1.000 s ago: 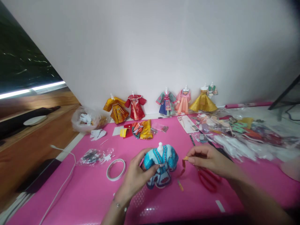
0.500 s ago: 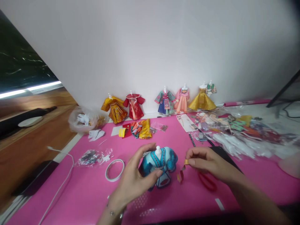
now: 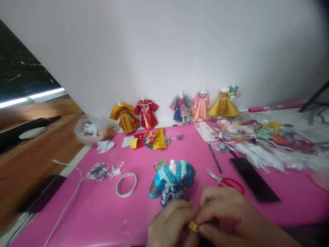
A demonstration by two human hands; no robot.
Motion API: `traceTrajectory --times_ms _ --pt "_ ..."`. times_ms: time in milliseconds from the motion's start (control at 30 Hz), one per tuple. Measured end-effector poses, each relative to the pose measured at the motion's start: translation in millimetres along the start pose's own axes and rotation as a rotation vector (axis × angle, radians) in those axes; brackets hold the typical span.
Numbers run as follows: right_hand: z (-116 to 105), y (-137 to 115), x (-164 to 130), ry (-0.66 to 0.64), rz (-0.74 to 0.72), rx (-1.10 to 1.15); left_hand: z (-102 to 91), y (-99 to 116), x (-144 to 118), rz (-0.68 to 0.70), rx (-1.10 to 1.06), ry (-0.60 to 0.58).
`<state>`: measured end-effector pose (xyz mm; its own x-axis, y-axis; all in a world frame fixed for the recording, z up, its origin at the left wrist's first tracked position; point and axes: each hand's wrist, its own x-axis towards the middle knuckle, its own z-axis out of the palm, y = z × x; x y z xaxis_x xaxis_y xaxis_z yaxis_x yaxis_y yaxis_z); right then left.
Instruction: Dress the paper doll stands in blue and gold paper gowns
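At the bottom of the head view my left hand (image 3: 174, 223) and my right hand (image 3: 223, 216) meet with bent fingers. Between their fingertips a small piece of golden ribbon (image 3: 193, 226) is pinched, and the fingers hide most of it. Just beyond them a small doll's robe (image 3: 177, 178) in blue and white stands upright on a white mannequin, touched by neither hand as far as I can see. Red-handled scissors (image 3: 232, 183) lie partly opened beyond my right hand. A roll of white tape (image 3: 126, 185) rests left of the robe.
Several dressed mannequins, among them a red robe (image 3: 146, 113) and a golden dress (image 3: 223, 104), stand along the wall. A black phone (image 3: 254, 180) and a dotted pencil (image 3: 215, 157) lie at right, near bagged pieces (image 3: 257, 154). A white cable (image 3: 69, 199) crosses the left side of the pink mat (image 3: 102, 219).
My left hand has let go of the blue robe and moved down toward me. My right hand has brought the ribbon down and left to meet it, uncovering the scissors and phone.
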<state>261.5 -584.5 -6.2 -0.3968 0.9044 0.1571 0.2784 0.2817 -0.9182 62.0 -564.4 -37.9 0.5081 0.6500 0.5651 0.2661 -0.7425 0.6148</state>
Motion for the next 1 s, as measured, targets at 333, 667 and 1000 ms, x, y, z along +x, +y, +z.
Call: traceTrajectory --times_ms 333,667,1000 --pt "31 33 -1 0.047 0.121 0.286 10.3 -14 -18 -0.505 -0.773 0.138" --pt "38 54 13 0.210 0.069 0.065 5.4 -27 -25 -0.522 -0.361 0.331" --pt "39 67 28 0.525 -0.254 -0.362 10.1 -46 -19 -0.414 -0.151 0.582"
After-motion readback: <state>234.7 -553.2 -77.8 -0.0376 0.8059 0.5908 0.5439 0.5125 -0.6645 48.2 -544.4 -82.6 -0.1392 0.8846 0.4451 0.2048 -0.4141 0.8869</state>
